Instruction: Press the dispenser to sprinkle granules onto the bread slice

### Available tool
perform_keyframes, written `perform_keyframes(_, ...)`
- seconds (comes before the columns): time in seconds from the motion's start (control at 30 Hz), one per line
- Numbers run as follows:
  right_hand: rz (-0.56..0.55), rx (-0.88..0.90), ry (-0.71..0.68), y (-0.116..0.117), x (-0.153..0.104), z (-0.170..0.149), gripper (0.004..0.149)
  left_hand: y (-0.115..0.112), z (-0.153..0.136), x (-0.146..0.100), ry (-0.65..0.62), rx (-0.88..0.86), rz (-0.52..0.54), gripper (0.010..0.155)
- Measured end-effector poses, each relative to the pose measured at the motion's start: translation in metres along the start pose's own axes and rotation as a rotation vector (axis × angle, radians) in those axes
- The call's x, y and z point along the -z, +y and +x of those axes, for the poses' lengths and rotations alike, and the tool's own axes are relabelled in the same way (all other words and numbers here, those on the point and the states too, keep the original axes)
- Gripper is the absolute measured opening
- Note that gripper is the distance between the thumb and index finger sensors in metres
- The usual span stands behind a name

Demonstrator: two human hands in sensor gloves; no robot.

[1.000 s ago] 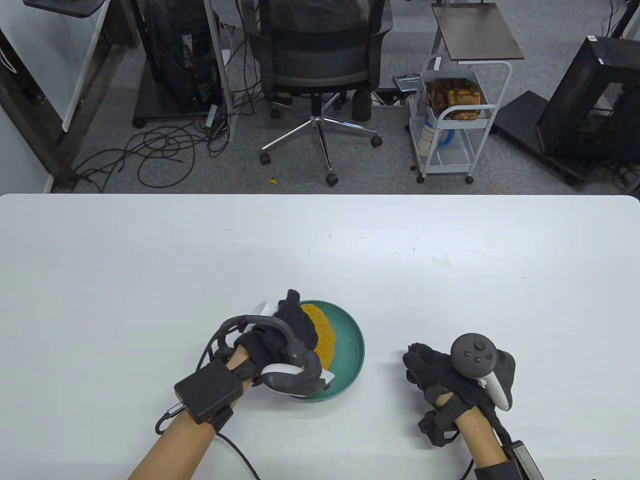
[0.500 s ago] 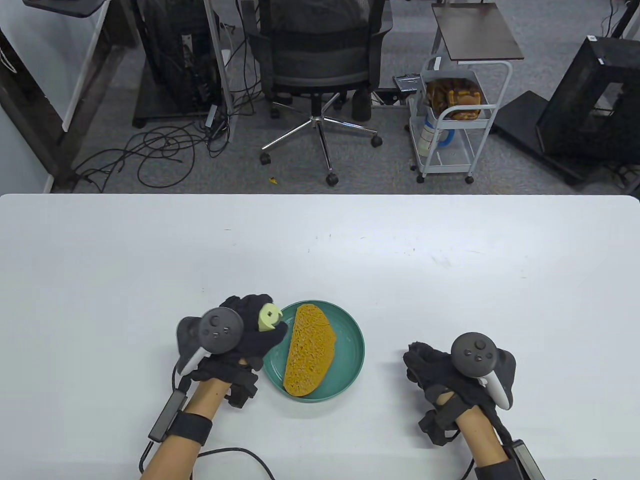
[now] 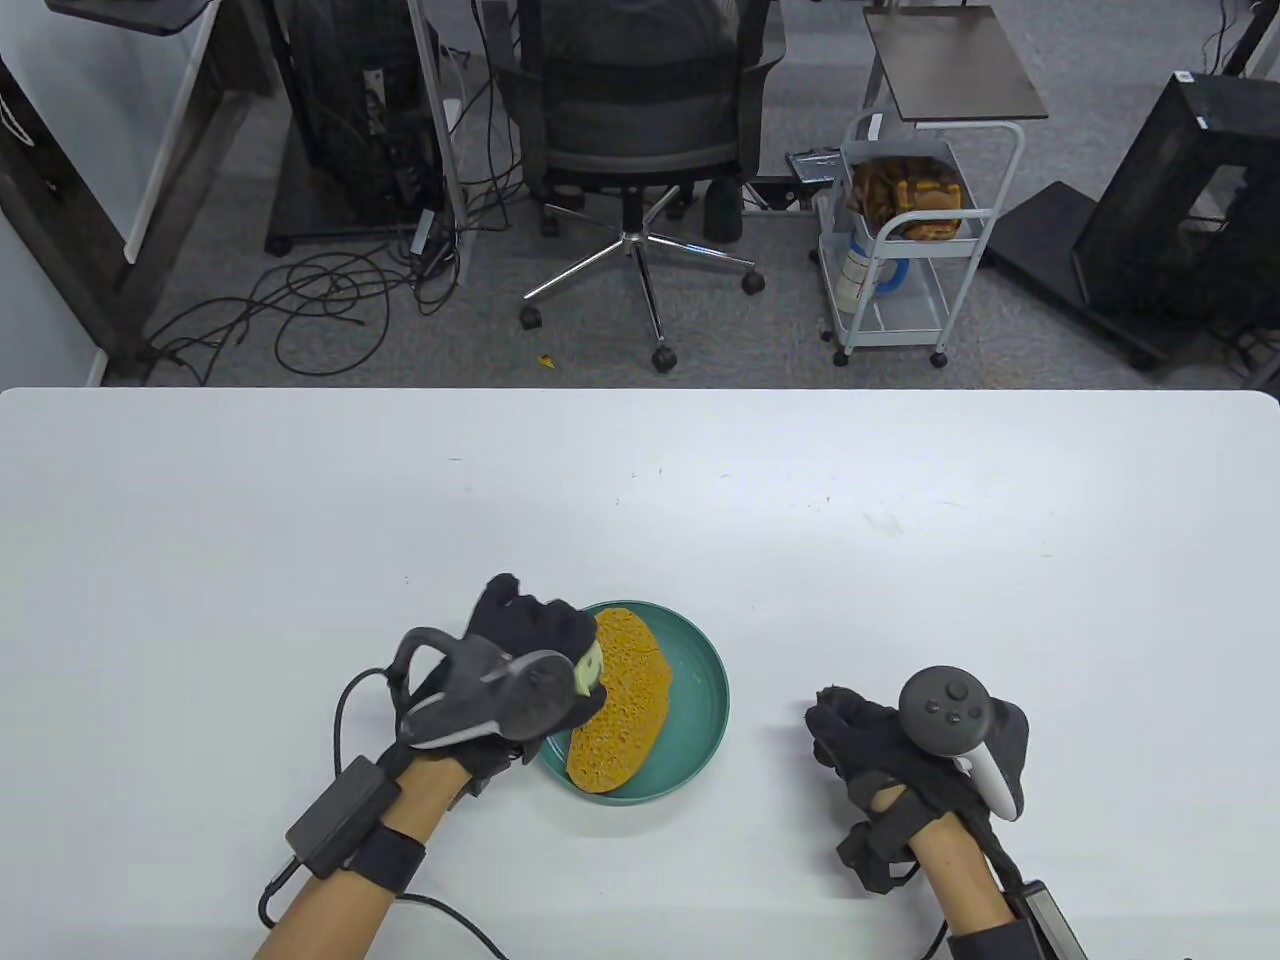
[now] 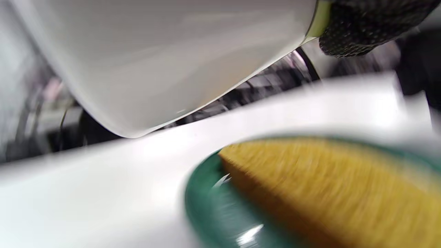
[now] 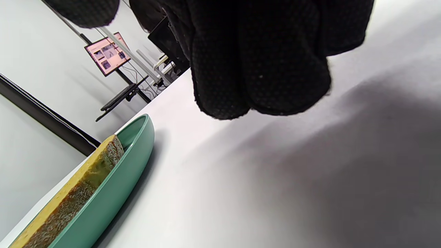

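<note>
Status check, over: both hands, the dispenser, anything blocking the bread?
Left hand grips dispenser over bread slice on green plate. Right hand idle on table. Nothing in the way.

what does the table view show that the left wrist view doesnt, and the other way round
Only the table view shows the left hand gripping the pale dispenser over the plate's left edge, and the right hand on the table, apart from the plate, holding nothing. Only the left wrist view shows the dispenser's broad white body close up, with a gloved fingertip on it. Both show the bread slice lying in the green plate; the wrist view is blurred.
</note>
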State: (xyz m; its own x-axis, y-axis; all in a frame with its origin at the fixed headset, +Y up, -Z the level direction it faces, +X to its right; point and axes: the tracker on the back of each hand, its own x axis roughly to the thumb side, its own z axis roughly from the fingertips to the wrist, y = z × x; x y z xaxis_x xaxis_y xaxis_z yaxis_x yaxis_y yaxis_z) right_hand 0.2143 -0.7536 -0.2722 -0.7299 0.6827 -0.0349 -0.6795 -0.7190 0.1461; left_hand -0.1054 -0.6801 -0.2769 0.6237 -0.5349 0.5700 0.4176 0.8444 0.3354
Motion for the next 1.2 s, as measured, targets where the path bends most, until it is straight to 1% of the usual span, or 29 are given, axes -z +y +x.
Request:
perform_keyframes(0.03, 0.003, -0.006, 0.0, 0.001, 0.0, 0.0, 0.06, 0.004, 0.024, 0.003, -0.101, 0.271, -0.007, 0.065)
perform_keyframes(0.07, 0.005, -0.008, -0.001, 0.001, 0.0, 0.0, 0.06, 0.004, 0.036, 0.004, -0.162, 0.393, -0.011, 0.065)
perform_keyframes(0.1, 0.006, -0.011, -0.001, 0.001, 0.0, 0.0, 0.06, 0.003, 0.052, 0.006, -0.258, 0.501, -0.014, 0.065)
perform_keyframes(0.13, 0.006, -0.012, -0.001, 0.001, 0.0, 0.0, 0.06, 0.002, 0.061, 0.007, -0.319, 0.517, -0.025, 0.065)
perform_keyframes(0.17, 0.004, -0.011, -0.002, 0.001, 0.0, 0.0, 0.06, 0.002, 0.065, 0.008, -0.338, 0.515, -0.038, 0.065)
perform_keyframes(0.27, -0.003, -0.003, -0.005, -0.001, -0.001, 0.001, 0.06, 0.002, 0.063, 0.012, -0.312, 0.465, -0.04, 0.065)
perform_keyframes(0.33, -0.005, -0.003, -0.007, -0.001, -0.001, 0.001, 0.06, 0.002, 0.053, 0.011, -0.249, 0.35, -0.029, 0.065)
perform_keyframes(0.4, -0.005, -0.004, -0.01, -0.001, 0.0, 0.001, 0.06, 0.002, 0.033, 0.006, -0.127, 0.128, -0.008, 0.065)
perform_keyframes(0.43, -0.002, -0.005, -0.01, -0.001, 0.0, 0.001, 0.06, -0.001, 0.018, -0.002, -0.05, -0.028, 0.052, 0.065)
perform_keyframes(0.47, 0.0, -0.005, -0.011, -0.001, 0.0, 0.001, 0.06, -0.005, 0.001, -0.01, 0.06, -0.202, 0.127, 0.064)
perform_keyframes(0.5, 0.001, -0.005, -0.011, -0.001, 0.0, 0.001, 0.06, -0.008, -0.009, -0.015, 0.124, -0.311, 0.148, 0.065)
perform_keyframes(0.57, 0.005, -0.012, -0.01, 0.0, 0.0, 0.001, 0.06, -0.027, -0.037, -0.031, 0.312, -0.644, 0.213, 0.065)
perform_keyframes(0.6, 0.007, -0.014, -0.009, 0.001, 0.0, 0.001, 0.06, -0.033, -0.044, -0.036, 0.355, -0.729, 0.219, 0.066)
perform_keyframes(0.67, 0.017, -0.018, -0.002, 0.003, 0.001, -0.001, 0.06, -0.057, -0.062, -0.051, 0.467, -0.972, 0.237, 0.069)
perform_keyframes(0.7, 0.019, -0.018, 0.0, 0.003, 0.001, -0.001, 0.06, -0.065, -0.066, -0.055, 0.483, -1.046, 0.23, 0.072)
perform_keyframes(0.73, 0.02, -0.016, 0.005, 0.003, 0.001, -0.002, 0.06, -0.077, -0.071, -0.063, 0.498, -1.155, 0.228, 0.075)
perform_keyframes(0.77, 0.019, -0.014, 0.007, 0.003, 0.001, -0.002, 0.06, -0.085, -0.074, -0.068, 0.512, -1.214, 0.24, 0.076)
perform_keyframes(0.83, 0.016, -0.011, 0.011, 0.003, 0.001, -0.003, 0.06, -0.1, -0.078, -0.079, 0.583, -1.306, 0.227, 0.078)
perform_keyframes(1.0, 0.017, -0.011, 0.023, 0.003, 0.001, -0.005, 0.06, -0.131, -0.078, -0.099, 0.718, -1.391, 0.186, 0.078)
perform_keyframes(1.1, 0.024, -0.016, 0.028, 0.004, 0.002, -0.005, 0.06, -0.147, -0.074, -0.105, 0.752, -1.462, 0.158, 0.079)
perform_keyframes(1.2, 0.029, -0.02, 0.031, 0.005, 0.002, -0.006, 0.06, -0.16, -0.07, -0.109, 0.749, -1.485, 0.143, 0.078)
